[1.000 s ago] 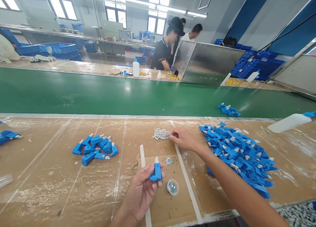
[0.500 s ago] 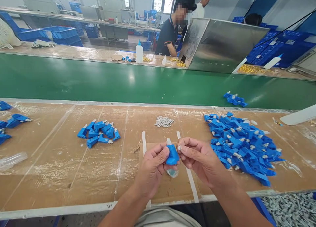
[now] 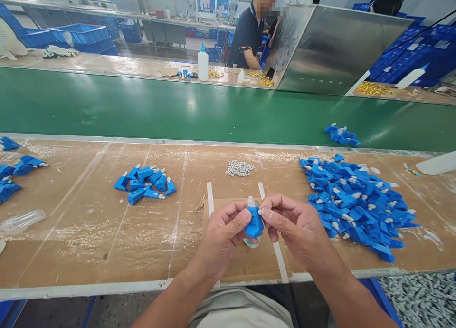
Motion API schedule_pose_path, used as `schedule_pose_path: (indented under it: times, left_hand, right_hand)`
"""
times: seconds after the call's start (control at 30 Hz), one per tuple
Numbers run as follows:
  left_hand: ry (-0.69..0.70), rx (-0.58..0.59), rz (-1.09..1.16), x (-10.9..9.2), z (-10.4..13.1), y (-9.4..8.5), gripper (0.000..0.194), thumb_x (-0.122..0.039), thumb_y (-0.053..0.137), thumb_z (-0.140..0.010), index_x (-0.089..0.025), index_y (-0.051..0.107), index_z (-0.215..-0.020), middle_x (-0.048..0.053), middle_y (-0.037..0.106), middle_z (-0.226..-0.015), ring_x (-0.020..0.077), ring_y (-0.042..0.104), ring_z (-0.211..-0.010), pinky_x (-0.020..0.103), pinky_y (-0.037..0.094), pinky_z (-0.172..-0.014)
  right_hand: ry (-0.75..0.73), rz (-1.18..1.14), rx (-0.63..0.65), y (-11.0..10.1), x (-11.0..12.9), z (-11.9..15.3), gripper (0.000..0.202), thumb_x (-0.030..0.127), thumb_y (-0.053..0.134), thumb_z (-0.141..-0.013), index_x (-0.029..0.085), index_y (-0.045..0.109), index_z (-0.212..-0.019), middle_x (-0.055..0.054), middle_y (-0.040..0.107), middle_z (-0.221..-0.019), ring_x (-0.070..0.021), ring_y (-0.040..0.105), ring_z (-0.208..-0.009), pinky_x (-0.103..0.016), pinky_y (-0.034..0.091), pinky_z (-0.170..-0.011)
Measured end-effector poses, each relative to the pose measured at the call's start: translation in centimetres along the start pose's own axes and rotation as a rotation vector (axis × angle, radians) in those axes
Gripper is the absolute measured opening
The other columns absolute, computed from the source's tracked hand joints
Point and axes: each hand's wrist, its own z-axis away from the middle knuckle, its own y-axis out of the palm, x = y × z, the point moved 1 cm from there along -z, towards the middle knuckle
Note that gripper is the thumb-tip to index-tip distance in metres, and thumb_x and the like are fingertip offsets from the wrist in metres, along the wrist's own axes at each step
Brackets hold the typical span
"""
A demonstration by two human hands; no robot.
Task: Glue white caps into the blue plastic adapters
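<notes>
Between the fingers and thumb of my left hand (image 3: pixel 225 227) is a blue plastic part (image 3: pixel 253 225) with a whitish tip (image 3: pixel 251 201) pointing up. My right hand (image 3: pixel 294 226) pinches a small light-grey piece (image 3: pixel 260 212) against the right side of that blue part, near its upper end. Below the blue part, a small round dish (image 3: pixel 252 243) is mostly hidden. Both hands are over a cardboard sheet (image 3: pixel 242 268) edged by two white strips. Farther out on the table lies a little heap of small grey pieces (image 3: pixel 240 168).
A large pile of blue parts (image 3: pixel 356 207) lies right of my hands, a smaller group (image 3: pixel 145 183) to the left. A clear plastic tube (image 3: pixel 24 221) rests at far left. Beyond the table runs a green belt (image 3: pixel 160 109) carrying several blue parts. A co-worker (image 3: pixel 245 35) is across it.
My right hand has brought the grey piece over to the blue part, and it now touches its side. The camera view has tipped down slightly.
</notes>
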Motion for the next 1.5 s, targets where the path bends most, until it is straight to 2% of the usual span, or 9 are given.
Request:
schedule_pose_path:
  times: [0.23, 0.4, 0.5, 0.6, 0.7, 0.9, 1.13, 1.37, 1.5]
  left_hand:
    - [0.002, 0.019, -0.014, 0.0, -0.1, -0.2, 0.031, -0.039, 0.076, -0.085, -0.012, 0.074, -0.097, 0.003, 0.06, -0.075, 0.0103, 0.052, -0.064, 0.022, 0.046, -0.06]
    - [0.101, -0.02, -0.178, 0.3, -0.3, -0.6, 0.032, -0.04, 0.073, -0.088, -0.013, 0.075, -0.105, 0.006, 0.065, -0.084, 0.0127, 0.055, -0.074, 0.024, 0.045, -0.07]
    - [0.15, -0.024, -0.281, 0.2, -0.5, -0.7, 0.036, -0.043, 0.071, -0.089, -0.012, 0.075, -0.107, 0.009, 0.068, -0.088, 0.0156, 0.057, -0.078, 0.026, 0.046, -0.073]
    - [0.161, -0.016, -0.327, 0.0, -0.5, -0.8, 0.034, -0.043, 0.069, -0.09, -0.013, 0.075, -0.106, 0.008, 0.068, -0.087, 0.0156, 0.057, -0.077, 0.026, 0.046, -0.072]
    - [0.143, -0.005, -0.314, -0.1, -0.5, -1.0, 0.031, -0.041, 0.069, -0.091, -0.014, 0.075, -0.104, 0.006, 0.066, -0.085, 0.0141, 0.056, -0.075, 0.025, 0.046, -0.072]
    - [0.132, 0.085, -0.249, -0.3, -0.5, -0.9, 0.023, -0.036, 0.064, -0.095, -0.015, 0.071, -0.097, 0.004, 0.067, -0.078, 0.0132, 0.059, -0.07, 0.024, 0.046, -0.066]
    - [0.157, 0.153, -0.263, -0.7, -0.3, -0.5, 0.024, -0.032, 0.058, -0.099, -0.013, 0.071, -0.101, 0.007, 0.071, -0.08, 0.015, 0.064, -0.071, 0.026, 0.049, -0.066]
    - [0.175, 0.123, -0.281, -0.4, 0.1, -1.0, 0.024, -0.035, 0.061, -0.097, -0.013, 0.071, -0.098, 0.004, 0.068, -0.076, 0.0118, 0.062, -0.066, 0.023, 0.048, -0.064]
    - [0.173, 0.108, -0.272, -0.3, 0.1, -1.0, 0.025, -0.036, 0.064, -0.096, -0.012, 0.072, -0.097, 0.003, 0.066, -0.075, 0.011, 0.061, -0.066, 0.022, 0.049, -0.064]
  right_hand:
    - [-0.026, 0.084, -0.016, 0.0, 0.2, 0.1, 0.021, 0.039, 0.071, -0.092, 0.019, 0.07, -0.084, -0.001, 0.063, -0.071, -0.0126, 0.06, -0.059, -0.022, 0.05, -0.051]
    - [-0.039, 0.246, -0.053, 0.0, 1.0, 0.0, 0.025, 0.042, 0.07, -0.091, 0.019, 0.07, -0.08, -0.002, 0.064, -0.071, -0.0137, 0.06, -0.058, -0.024, 0.052, -0.052]
    - [-0.017, 0.266, -0.06, -0.2, 0.9, -0.2, 0.026, 0.044, 0.071, -0.09, 0.019, 0.07, -0.08, -0.002, 0.065, -0.07, -0.0139, 0.061, -0.057, -0.025, 0.053, -0.052]
    - [0.007, 0.175, -0.05, -0.4, 0.3, -0.4, 0.024, 0.042, 0.075, -0.088, 0.018, 0.072, -0.081, -0.002, 0.066, -0.069, -0.0133, 0.061, -0.056, -0.025, 0.054, -0.052]
    - [0.053, -0.011, -0.035, -0.5, -0.5, -0.5, 0.022, 0.038, 0.079, -0.084, 0.018, 0.07, -0.08, -0.001, 0.063, -0.065, -0.0125, 0.06, -0.056, -0.022, 0.054, -0.049]
    - [0.161, -0.289, 0.008, 0.0, -1.0, -0.5, 0.033, 0.035, 0.085, -0.078, 0.021, 0.077, -0.106, 0.0, 0.064, -0.067, -0.0103, 0.059, -0.054, -0.018, 0.053, -0.044]
    - [0.158, -0.37, -0.002, 0.3, -1.7, -0.2, 0.026, 0.033, 0.086, -0.078, 0.022, 0.08, -0.101, 0.0, 0.065, -0.062, -0.0094, 0.057, -0.05, -0.016, 0.052, -0.042]
    - [0.169, -0.412, 0.0, 0.8, -2.4, -0.2, 0.028, 0.033, 0.085, -0.078, 0.02, 0.078, -0.101, 0.0, 0.066, -0.065, -0.0096, 0.059, -0.049, -0.016, 0.053, -0.041]
    - [0.171, -0.46, 0.037, 0.7, -3.1, -0.4, 0.022, 0.029, 0.084, -0.081, 0.022, 0.078, -0.101, 0.001, 0.066, -0.066, -0.0073, 0.06, -0.049, -0.012, 0.052, -0.043]
